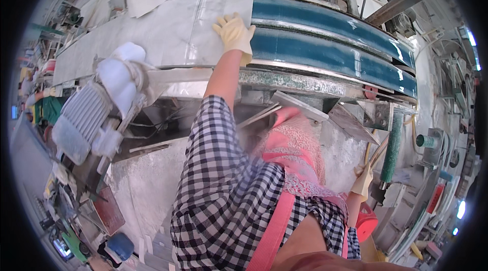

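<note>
My left hand, in a pale yellow glove, lies flat with fingers spread on a white marble slab. The slab rests on a machine bed next to a teal conveyor belt. My checked sleeve runs up to that hand. My right hand, also gloved, hangs low at the right beside a green post and some thin yellow hoses. Whether it grips anything is unclear. A pink scarf and pink apron straps cover my chest.
A ribbed grey electric motor with a white wrapped part juts out at the left under the bed. There is a red object below my right hand, a blue container on the dusty floor, and machine frames and pipes at the right.
</note>
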Tool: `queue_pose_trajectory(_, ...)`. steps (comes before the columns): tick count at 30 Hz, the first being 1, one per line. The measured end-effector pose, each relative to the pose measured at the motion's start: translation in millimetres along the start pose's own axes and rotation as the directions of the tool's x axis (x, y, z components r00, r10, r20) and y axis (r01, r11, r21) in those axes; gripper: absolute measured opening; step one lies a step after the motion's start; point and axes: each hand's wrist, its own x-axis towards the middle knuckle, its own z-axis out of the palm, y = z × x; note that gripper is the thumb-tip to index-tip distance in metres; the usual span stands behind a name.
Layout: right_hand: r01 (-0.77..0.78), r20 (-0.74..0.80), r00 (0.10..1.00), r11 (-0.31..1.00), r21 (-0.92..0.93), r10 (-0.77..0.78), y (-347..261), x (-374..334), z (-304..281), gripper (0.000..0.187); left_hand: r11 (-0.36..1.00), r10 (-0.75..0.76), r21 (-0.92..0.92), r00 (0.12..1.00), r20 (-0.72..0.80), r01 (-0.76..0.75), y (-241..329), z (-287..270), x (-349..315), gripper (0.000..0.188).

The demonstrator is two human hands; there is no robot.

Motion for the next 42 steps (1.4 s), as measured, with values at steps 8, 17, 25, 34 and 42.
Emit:
queue_pose_trajectory(8, 0.359, 0.416, 0.879, 0.899, -0.251, -0.234, -137.7, -53.3, 175.8, 0.043, 0.976, -0.206, 0.165, 0.856, 0.475, 0.143, 23.4, -9.5, 59.4, 0.085)
queue_pose_trajectory(17, 0.537, 0.912, 0.408, 0.821, -0.195, -0.05, -203.5, -135.2, 399.1, 0.055, 0.96, 0.169, 0.076, 0.773, 0.612, -0.27, 21.9, -25.2, 67.6, 0.061)
queue_pose_trajectory(25, 0.085, 0.878, 0.478, 0.995, -0.059, 0.011, -125.0, -202.3, 562.4, 0.056, 0.924, 0.226, -0.368, 0.926, 0.302, -0.105, -37.9, -39.7, 71.7, 0.058)
queue_pose_trajectory(34, 0.933, 0.912, 0.323, 0.247, -0.262, -0.254, -188.8, -144.7, 548.4, 0.041, 0.982, -0.129, 0.167, 0.952, 0.277, 0.084, -73.9, -13.4, 61.1, 0.089)
queue_pose_trajectory(42, 0.862, 0.874, 0.446, 0.353, -0.363, -0.192, -183.3, -141.3, 525.7, 0.044, 0.957, -0.281, 0.207, 0.824, 0.492, 0.203, -56.5, -16.9, 83.1, 0.082)
